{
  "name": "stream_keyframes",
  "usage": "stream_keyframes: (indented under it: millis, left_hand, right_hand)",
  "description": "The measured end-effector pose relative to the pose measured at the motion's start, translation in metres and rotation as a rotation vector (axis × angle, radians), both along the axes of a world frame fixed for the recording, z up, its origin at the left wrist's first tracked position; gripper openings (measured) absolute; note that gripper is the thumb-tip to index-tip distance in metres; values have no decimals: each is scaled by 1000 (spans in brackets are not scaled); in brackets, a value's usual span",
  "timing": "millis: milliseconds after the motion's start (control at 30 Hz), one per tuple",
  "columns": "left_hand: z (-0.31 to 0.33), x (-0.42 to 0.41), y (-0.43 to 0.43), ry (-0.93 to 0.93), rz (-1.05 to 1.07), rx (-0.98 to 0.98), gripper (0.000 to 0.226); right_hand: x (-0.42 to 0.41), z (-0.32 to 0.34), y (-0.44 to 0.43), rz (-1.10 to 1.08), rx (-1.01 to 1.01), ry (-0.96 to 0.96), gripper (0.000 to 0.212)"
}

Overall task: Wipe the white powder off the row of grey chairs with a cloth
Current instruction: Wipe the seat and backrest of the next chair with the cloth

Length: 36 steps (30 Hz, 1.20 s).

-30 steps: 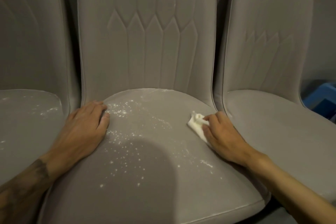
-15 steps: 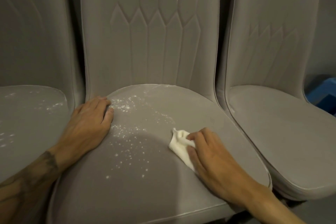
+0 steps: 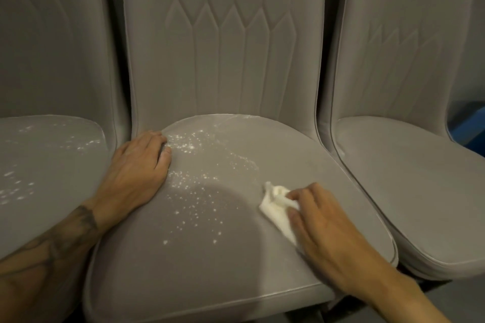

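Note:
Three grey padded chairs stand side by side. White powder (image 3: 195,191) is scattered over the left and middle of the middle chair's seat (image 3: 210,270). My right hand (image 3: 328,228) presses a crumpled white cloth (image 3: 277,207) onto that seat's right half, fingers curled over it. At the seat's back left corner lies my left hand (image 3: 136,173), flat on the fabric beside the powder. More powder (image 3: 18,186) streaks the left chair's seat (image 3: 65,204). The right chair's seat (image 3: 409,191) shows no powder.
Faint white smears mark the top of the middle chair's backrest (image 3: 223,47). A blue object (image 3: 469,126) shows behind the right chair at the frame's right edge. Dark floor lies below the seats' front edges.
My right hand has slid the cloth from the seat's right edge toward the middle and front. The right part of the seat now shows less powder. My left hand has stayed put.

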State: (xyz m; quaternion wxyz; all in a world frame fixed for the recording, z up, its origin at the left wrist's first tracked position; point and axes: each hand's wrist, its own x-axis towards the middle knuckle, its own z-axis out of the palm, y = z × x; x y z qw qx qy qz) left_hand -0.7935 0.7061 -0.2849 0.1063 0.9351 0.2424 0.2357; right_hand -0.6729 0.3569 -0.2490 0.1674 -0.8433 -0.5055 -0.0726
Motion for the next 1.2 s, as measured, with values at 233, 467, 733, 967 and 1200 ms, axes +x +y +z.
stream_keyframes:
  millis: [233,467,733,967,1200]
  left_hand:
    - [0,0,0,3,4,-5,32]
    - [-2,1,1,3,4,6,26]
    - [-3,2,3,-9,0,19,25]
    - [-3,1,4,-9,-2,18,24]
    - [-1,0,0,-4,12,17,25]
  right_hand:
    - [-34,-6,10,18,44,-50,22]
    - [19,0,-6,-104,13,-5,32]
    - [-35,0,23,141,35,-23,25]
    - [24,-9,39,-69,59,-174,23]
    - [68,-6,49,-52,44,-165,45]
